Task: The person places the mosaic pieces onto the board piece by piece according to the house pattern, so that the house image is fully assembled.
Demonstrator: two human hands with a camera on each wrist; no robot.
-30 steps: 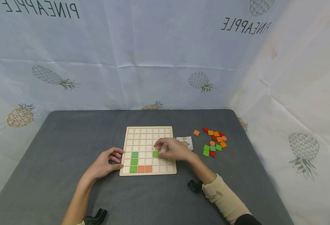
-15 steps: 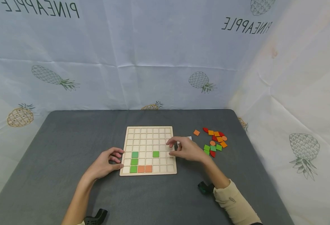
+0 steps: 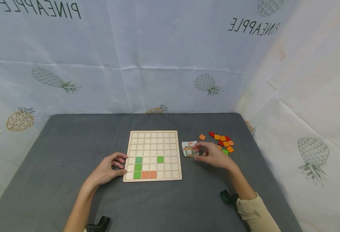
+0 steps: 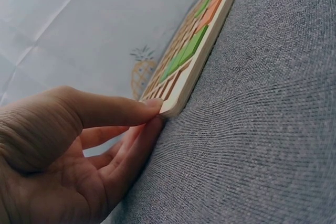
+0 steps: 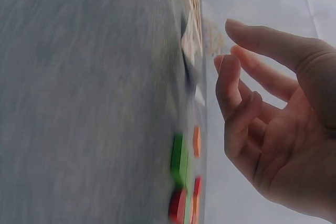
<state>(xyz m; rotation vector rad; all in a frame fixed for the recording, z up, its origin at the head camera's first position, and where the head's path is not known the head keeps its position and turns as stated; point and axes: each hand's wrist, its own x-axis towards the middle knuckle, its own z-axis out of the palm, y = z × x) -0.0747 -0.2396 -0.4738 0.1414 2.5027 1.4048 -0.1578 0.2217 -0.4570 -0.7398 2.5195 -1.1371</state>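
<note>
A wooden grid board (image 3: 154, 141) lies flat on the table, with three green square tiles (image 3: 138, 167) and two orange ones (image 3: 148, 174) in its lower left cells. One more green tile (image 3: 160, 159) sits alone further right. My left hand (image 3: 109, 167) pinches the board's left edge near its lower corner; in the left wrist view the thumb (image 4: 149, 103) lies on the rim, fingertips low against the side. Over the right end of a small pattern card (image 3: 188, 151) hovers my right hand (image 3: 214, 156), loosely curled, with nothing between thumb and fingers in the right wrist view.
Loose red, orange and green pieces (image 3: 226, 143) lie right of the card, some hidden behind my right hand. A single orange square (image 3: 202, 137) is apart from them. Dark grey cloth (image 3: 94, 135) covers the table, and a pineapple-print curtain (image 3: 158, 42) hangs behind it.
My right hand has moved right, off the board and past the lone green tile, which stays in its cell. The card's left part has come into sight. My left hand has stayed at the edge.
</note>
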